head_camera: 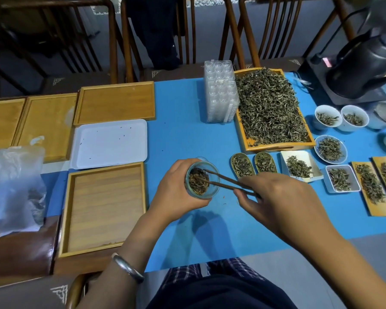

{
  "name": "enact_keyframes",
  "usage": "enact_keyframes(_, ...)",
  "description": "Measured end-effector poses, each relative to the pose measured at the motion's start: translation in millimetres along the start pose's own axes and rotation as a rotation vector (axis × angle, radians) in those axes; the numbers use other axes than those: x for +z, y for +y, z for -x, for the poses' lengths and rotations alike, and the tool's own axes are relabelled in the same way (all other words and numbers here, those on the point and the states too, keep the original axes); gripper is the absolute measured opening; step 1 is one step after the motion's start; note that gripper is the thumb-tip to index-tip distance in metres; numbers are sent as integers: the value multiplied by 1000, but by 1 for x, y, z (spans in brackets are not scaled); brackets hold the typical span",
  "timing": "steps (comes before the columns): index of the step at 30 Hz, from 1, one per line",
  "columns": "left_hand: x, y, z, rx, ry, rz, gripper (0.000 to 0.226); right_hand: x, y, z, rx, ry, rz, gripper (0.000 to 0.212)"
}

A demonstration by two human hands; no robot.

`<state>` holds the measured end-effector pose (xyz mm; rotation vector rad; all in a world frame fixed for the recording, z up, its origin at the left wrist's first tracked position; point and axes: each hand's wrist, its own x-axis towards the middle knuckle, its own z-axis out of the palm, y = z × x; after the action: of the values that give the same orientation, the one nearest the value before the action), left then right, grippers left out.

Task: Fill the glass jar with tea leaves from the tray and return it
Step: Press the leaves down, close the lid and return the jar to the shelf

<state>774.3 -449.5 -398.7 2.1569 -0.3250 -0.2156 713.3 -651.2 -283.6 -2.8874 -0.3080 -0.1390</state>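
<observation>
We've got the glass jar (202, 180) gripped in our left hand (176, 188), already holding some leaves; right hand (276, 197) pinches chopsticks (230, 184) poking inside. More filling left, tray (276, 146) sits beyond our right hand.

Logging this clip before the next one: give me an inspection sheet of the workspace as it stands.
Surface: blue mat over a table.
Job's things: glass jar holds tea leaves; wooden tray is heaped with leaves.
Clutter: empty wooden trays, white tray, plastic bag, stacked clear containers, small dishes of leaves.
Hands: left hand grips the jar; right hand pinches chopsticks, tips in the jar.
Cables: one behind the kettle.
Surroundings: wooden chairs across the table.
</observation>
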Motion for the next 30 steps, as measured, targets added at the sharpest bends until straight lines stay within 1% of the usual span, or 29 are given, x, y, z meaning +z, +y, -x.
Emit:
enact_keyframes(5,2,2,2,4,16,-15,71,3,-7,3,-41,-76,89,16)
enact_keyframes(12,4,1,3,4,40,-7,74,-5,-12,4,-22,-49,-9,12)
enact_keyframes(15,4,-1,3,3,49,-1,72,-13,-11,4,-8,-80,64,16)
enact_keyframes(17,4,0,3,9,45,-2,73,-12,-15,2,-22,-135,111,21)
enact_keyframes(20,6,2,1,23,37,2,74,-4,-21,-1,12,-196,85,31)
enact_keyframes(26,2,8,-1,28,70,37,69,-4,-16,-1,129,-183,-139,34)
enact_keyframes(28,0,10,-3,29,73,42,68,-9,-16,0,127,-170,-147,35)
enact_keyframes(30,0,12,-5,27,80,60,67,-14,-15,1,100,-118,-85,31)
